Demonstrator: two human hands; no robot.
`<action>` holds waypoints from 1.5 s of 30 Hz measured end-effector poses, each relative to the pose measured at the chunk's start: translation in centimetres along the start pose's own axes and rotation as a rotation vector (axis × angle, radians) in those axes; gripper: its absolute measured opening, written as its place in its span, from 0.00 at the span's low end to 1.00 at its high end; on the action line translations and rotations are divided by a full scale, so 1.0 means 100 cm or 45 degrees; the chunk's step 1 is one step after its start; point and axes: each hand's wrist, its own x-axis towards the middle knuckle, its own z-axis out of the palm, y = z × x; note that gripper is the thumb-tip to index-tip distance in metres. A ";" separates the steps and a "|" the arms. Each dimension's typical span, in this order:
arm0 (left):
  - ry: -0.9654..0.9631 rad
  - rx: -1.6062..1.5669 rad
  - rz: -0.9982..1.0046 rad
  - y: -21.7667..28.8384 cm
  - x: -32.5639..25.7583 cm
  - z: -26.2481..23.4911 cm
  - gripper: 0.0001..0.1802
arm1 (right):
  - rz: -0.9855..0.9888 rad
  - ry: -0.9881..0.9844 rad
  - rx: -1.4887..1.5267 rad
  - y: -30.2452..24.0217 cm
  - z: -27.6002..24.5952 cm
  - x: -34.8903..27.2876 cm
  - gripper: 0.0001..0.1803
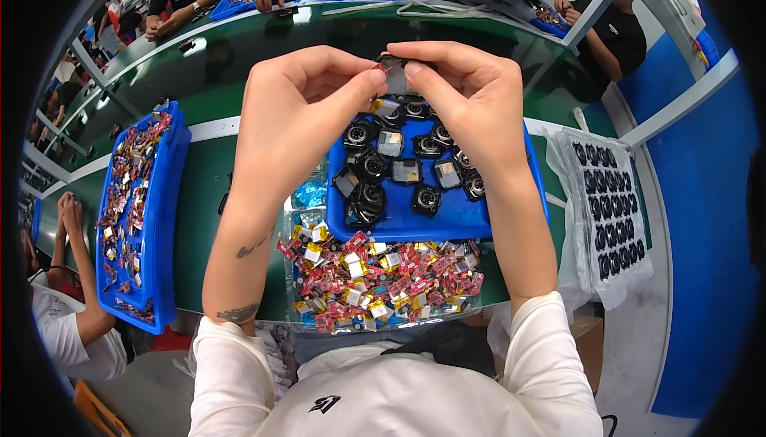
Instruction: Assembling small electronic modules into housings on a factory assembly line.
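Note:
Both my hands are raised over the blue tray (395,222) and meet at a small black watch case (396,76) with a grey inner face. My right hand (475,98) grips the case between thumb and fingertips. Thumb and forefinger of my left hand (299,98) are pinched on a small red circuit board (380,68) at the case's left edge. Below the fingertips shows a silver and yellow battery (384,108); whether it is wired to that board I cannot tell. Several black watch cases (426,198) lie in the tray, some face up, some showing pale insides.
A heap of red boards with batteries (383,281) lies in front of the tray, near my body. At left stands a long blue bin (167,238) of similar parts. A clear plastic tray (586,198) at right holds rows of black parts. Co-workers sit across and at left; metal posts frame the bench.

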 end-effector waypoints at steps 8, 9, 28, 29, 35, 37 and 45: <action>0.068 0.434 0.235 0.008 -0.005 -0.004 0.07 | 0.179 -0.083 0.217 -0.014 -0.002 0.001 0.10; -0.006 0.268 0.112 0.008 -0.005 -0.004 0.07 | 0.141 -0.062 0.225 -0.011 -0.003 0.001 0.09; 0.071 0.086 -0.028 -0.004 0.003 -0.002 0.09 | 0.015 0.015 0.158 -0.019 -0.002 -0.003 0.09; 0.011 0.058 -0.045 -0.005 0.005 -0.007 0.09 | 0.042 -0.023 0.162 -0.018 -0.002 -0.001 0.10; 0.222 -0.119 0.048 0.014 0.004 -0.052 0.10 | 0.189 -0.017 -0.176 0.033 -0.017 0.035 0.11; 0.240 -0.111 0.115 0.015 0.007 -0.057 0.10 | 0.301 -0.017 -0.346 0.084 -0.040 0.062 0.10; 0.303 -0.218 0.047 0.038 0.004 -0.068 0.10 | 1.076 -0.130 -0.797 0.246 -0.110 0.116 0.14</action>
